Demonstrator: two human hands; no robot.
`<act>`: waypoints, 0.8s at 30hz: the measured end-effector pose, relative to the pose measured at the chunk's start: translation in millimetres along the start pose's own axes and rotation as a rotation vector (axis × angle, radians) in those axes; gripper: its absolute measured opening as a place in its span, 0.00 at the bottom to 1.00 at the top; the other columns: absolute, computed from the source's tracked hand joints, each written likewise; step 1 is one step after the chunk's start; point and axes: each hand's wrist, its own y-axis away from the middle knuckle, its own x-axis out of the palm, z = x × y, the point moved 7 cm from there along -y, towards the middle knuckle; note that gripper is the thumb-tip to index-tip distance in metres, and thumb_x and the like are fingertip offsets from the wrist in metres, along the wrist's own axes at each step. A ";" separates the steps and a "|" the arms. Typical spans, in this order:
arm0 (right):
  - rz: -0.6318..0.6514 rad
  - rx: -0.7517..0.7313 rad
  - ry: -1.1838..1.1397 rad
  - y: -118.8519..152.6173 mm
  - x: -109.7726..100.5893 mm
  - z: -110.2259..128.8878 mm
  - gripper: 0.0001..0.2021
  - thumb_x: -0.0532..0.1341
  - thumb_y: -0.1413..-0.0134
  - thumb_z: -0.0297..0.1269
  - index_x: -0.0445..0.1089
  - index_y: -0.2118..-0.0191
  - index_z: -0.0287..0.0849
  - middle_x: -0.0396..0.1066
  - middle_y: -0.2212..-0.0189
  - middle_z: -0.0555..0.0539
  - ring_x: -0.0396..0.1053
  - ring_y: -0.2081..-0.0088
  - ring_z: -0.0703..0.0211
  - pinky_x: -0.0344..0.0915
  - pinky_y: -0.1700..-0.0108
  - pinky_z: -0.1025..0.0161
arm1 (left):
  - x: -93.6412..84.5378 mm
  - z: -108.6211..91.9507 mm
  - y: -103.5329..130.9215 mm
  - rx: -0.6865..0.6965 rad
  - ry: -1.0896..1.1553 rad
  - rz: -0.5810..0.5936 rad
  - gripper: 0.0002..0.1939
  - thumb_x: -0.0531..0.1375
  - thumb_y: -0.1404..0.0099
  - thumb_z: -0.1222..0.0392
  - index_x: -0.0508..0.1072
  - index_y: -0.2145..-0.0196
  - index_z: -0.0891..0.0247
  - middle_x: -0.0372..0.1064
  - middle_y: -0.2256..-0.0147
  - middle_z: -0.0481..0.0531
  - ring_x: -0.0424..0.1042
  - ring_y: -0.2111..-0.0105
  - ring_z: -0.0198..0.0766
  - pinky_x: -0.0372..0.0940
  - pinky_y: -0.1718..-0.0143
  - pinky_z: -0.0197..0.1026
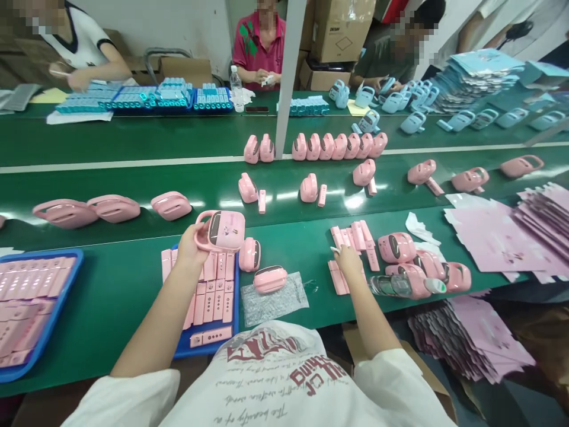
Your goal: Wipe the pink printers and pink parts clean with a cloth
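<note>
My left hand (192, 244) is closed around the handle of a pink portable speaker (229, 230), raised above a blue tray (236, 332) of pink stick-shaped pieces (217, 299). The speaker's printed side faces up. My right hand (349, 261) is closed on a small white piece of cloth (335, 250), of which only a bit shows. It is over a group of loose pink sticks (355, 236) on the green table. Between my hands, one pink speaker (270, 279) lies on a bubble-wrap bag (275, 302), and another (249, 255) stands beside the tray.
A clear bottle (391, 286) lies against pink speakers (397, 247) at right, near flat pink boxes (484, 234). Another blue tray (73, 279) is at left. Pink speakers line the green belt (213, 184). Across it, several people sit with blue pieces (173, 92).
</note>
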 end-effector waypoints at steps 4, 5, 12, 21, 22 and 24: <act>0.063 0.078 0.081 -21.9 13.7 -3.5 0.14 0.52 0.38 0.36 0.67 0.53 0.32 0.67 0.53 0.31 0.71 0.53 0.45 0.65 0.57 0.56 | 10.7 -11.0 -58.3 0.143 -0.308 -0.018 0.07 0.62 0.56 0.60 0.70 0.76 0.64 0.69 0.74 0.50 0.70 0.68 0.40 0.65 0.65 0.38; 0.070 0.095 0.091 -26.1 15.7 -4.1 0.14 0.52 0.38 0.36 0.67 0.52 0.32 0.67 0.53 0.30 0.71 0.52 0.45 0.65 0.57 0.56 | 15.8 -12.9 -72.7 0.168 -0.386 -0.010 0.08 0.63 0.57 0.61 0.71 0.76 0.64 0.71 0.72 0.51 0.70 0.66 0.41 0.64 0.64 0.38; 0.103 0.160 0.129 -43.9 24.2 -8.6 0.15 0.52 0.39 0.32 0.65 0.51 0.27 0.68 0.54 0.27 0.72 0.52 0.42 0.66 0.57 0.54 | 41.5 -34.0 -168.0 0.255 -0.885 -0.029 0.05 0.62 0.55 0.62 0.70 0.79 0.65 0.74 0.65 0.57 0.70 0.58 0.51 0.62 0.59 0.42; 0.222 0.154 0.153 -50.4 16.6 -3.7 0.17 0.56 0.44 0.38 0.66 0.53 0.30 0.72 0.57 0.29 0.74 0.56 0.41 0.66 0.61 0.53 | 29.7 -57.7 -244.2 0.170 -1.258 -0.125 0.10 0.61 0.48 0.58 0.72 0.71 0.69 0.73 0.61 0.72 0.71 0.56 0.59 0.63 0.60 0.48; 0.230 0.140 0.152 -50.1 12.5 -0.5 0.17 0.57 0.45 0.40 0.67 0.55 0.31 0.73 0.57 0.29 0.74 0.56 0.42 0.66 0.61 0.55 | 25.8 -57.2 -248.3 0.156 -1.285 -0.124 0.11 0.61 0.48 0.57 0.72 0.71 0.69 0.73 0.61 0.72 0.71 0.56 0.59 0.63 0.59 0.48; 0.254 0.082 0.110 -48.3 5.8 12.5 0.15 0.58 0.48 0.41 0.68 0.59 0.34 0.74 0.60 0.33 0.74 0.58 0.46 0.65 0.63 0.59 | 18.6 -55.4 -254.0 0.135 -1.325 -0.104 0.13 0.61 0.48 0.55 0.73 0.69 0.70 0.73 0.61 0.73 0.71 0.55 0.61 0.63 0.59 0.49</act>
